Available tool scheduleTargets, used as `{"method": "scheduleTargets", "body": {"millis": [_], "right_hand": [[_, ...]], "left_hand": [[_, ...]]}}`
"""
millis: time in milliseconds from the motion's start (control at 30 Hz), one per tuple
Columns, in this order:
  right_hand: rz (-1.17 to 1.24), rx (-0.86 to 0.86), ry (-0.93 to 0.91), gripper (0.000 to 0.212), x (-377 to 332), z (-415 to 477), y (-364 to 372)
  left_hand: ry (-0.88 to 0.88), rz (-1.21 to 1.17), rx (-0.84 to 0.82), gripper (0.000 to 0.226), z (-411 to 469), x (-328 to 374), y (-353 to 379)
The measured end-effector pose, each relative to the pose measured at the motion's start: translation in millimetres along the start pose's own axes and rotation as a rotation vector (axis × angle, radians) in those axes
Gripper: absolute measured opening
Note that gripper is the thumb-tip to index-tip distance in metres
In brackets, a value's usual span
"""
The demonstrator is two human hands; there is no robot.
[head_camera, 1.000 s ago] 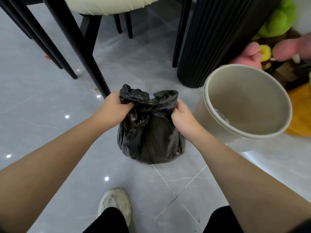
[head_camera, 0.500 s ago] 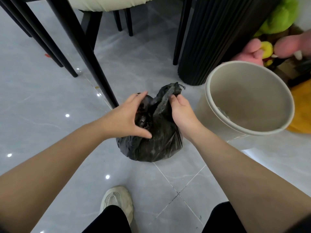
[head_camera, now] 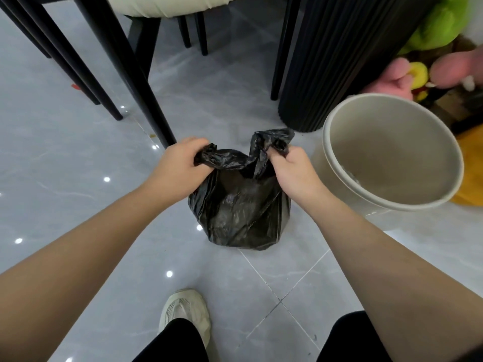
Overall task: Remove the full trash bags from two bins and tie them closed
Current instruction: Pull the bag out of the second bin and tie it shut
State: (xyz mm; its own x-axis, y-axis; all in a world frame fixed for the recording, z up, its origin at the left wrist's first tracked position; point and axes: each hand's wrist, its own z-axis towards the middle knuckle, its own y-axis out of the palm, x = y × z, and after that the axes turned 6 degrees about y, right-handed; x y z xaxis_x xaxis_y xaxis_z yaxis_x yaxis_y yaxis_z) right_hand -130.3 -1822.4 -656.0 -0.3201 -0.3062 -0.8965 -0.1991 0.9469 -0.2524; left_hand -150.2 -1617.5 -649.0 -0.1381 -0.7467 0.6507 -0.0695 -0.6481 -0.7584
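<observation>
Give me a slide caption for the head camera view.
Both hands grip the black trash bag's gathered top beside the beige bin.

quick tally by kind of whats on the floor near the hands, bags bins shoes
black trash bag: 1, gripped at the top by the left hand and right hand
beige bin: 1
shoe: 1
Total: 3

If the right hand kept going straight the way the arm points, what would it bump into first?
The right hand, gripping the black trash bag, points forward and slightly left. Past the bag's gathered ear, bare floor comes next, then probably a black chair leg, though depth is hard to judge.
</observation>
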Motion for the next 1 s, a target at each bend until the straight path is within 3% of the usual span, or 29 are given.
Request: {"method": "scheduleTargets", "body": {"millis": [167,433,567,733,767,867,933,967,1000], "right_hand": [[0.139,-0.012,0.01,0.029,-7.9,-0.2,15.8],[0.208,-0.163,0.274,0.038,-15.5,-5.9,23.5],[0.375,-0.234,0.324,0.007,-6.7,-5.2,27.4],[0.496,-0.097,0.42,0.017,-2.1,-2.0,32.8],[0.517,-0.07,0.444,0.016,-1.2,-1.2,33.7],[0.488,0.041,0.503,0.009,6.4,6.1,39.6],[0.461,0.098,0.558,0.02,6.6,7.1,43.5],[0.448,0.113,0.584,0.027,6.4,7.6,44.5],[0.433,0.123,0.601,0.032,5.8,7.9,45.0]], "left_hand": [[0.096,-0.007,-0.152,0.007,3.8,25.7,-15.5],[0.187,-0.079,-0.287,0.016,20.8,44.9,-23.2],[0.133,-0.053,-0.225,0.023,34.8,38.9,-13.7],[-0.123,-0.33,-0.022,0.001,25.0,21.3,-1.6],[-0.136,-0.357,-0.005,0.006,14.8,19.9,0.1],[-0.043,-0.357,-0.214,0.05,-22.2,19.4,6.8],[-0.035,-0.19,-0.364,0.073,-36.9,20.0,18.4],[-0.026,-0.103,-0.359,0.066,-38.0,17.8,26.4],[-0.017,-0.055,-0.292,0.042,-35.2,16.2,32.8]]}}
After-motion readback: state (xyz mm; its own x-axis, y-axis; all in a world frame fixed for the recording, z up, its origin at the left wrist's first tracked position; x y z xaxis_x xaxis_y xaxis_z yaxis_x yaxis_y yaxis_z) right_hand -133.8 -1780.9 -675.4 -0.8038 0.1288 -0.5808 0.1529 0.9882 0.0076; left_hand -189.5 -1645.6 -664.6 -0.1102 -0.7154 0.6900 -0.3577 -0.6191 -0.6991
